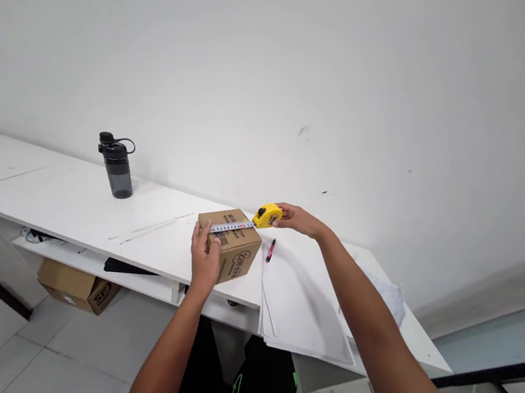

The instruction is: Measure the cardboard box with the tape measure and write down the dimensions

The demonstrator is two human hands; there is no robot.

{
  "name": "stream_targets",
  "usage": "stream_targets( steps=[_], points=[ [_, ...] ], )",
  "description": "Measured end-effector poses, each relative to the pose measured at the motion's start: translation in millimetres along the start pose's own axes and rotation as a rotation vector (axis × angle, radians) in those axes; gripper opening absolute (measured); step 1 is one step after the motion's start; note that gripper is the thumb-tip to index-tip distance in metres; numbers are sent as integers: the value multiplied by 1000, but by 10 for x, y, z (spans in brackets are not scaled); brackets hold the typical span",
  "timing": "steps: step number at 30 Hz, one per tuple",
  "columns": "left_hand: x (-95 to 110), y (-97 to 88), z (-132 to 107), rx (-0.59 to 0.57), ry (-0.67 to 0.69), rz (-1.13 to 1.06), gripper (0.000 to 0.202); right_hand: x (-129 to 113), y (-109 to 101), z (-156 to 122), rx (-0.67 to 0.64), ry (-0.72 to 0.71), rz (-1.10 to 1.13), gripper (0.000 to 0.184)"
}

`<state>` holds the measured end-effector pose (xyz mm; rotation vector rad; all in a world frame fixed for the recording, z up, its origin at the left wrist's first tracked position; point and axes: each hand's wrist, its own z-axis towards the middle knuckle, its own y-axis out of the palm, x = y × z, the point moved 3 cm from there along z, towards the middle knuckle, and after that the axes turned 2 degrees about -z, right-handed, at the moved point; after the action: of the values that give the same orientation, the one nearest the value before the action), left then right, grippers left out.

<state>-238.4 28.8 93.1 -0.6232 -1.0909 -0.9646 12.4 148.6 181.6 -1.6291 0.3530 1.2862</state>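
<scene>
A small brown cardboard box (237,260) with dark print sits on the white desk. My left hand (205,256) grips its left end, fingers over the upper edge and thumb on the near side. The tape's white blade (230,227) lies across the top of the box, its free end at my left fingers. At the box's right edge, my right hand (296,219) is closed on the yellow tape measure (267,215). Parts of its fingers are hidden behind the case.
White paper sheets (304,310) and a red-and-black pen (270,250) lie right of the box. A dark water bottle (117,167) stands farther left on the desk (65,189), against the wall. Below, an open shelf (146,283) and another cardboard box (78,284) are visible.
</scene>
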Motion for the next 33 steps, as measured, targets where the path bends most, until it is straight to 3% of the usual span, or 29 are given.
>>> stream_targets(
  steps=[13,17,21,25,29,33],
  points=[
    [-45,-133,14,7,257,404,45,-64,143,107,57,-93,-53,59],
    [-77,-135,46,-22,228,355,45,-82,195,66,221,-93,-152,55],
    [-95,-65,53,2,115,305,55,-284,352,-13,321,-143,-348,52],
    [17,216,-137,113,26,327,79,-560,559,38,483,-127,-584,50],
    [177,477,-326,50,79,343,85,-640,731,214,569,-52,-525,52],
    [208,259,-49,164,88,275,70,-604,914,305,520,-41,-496,55]
  ],
)
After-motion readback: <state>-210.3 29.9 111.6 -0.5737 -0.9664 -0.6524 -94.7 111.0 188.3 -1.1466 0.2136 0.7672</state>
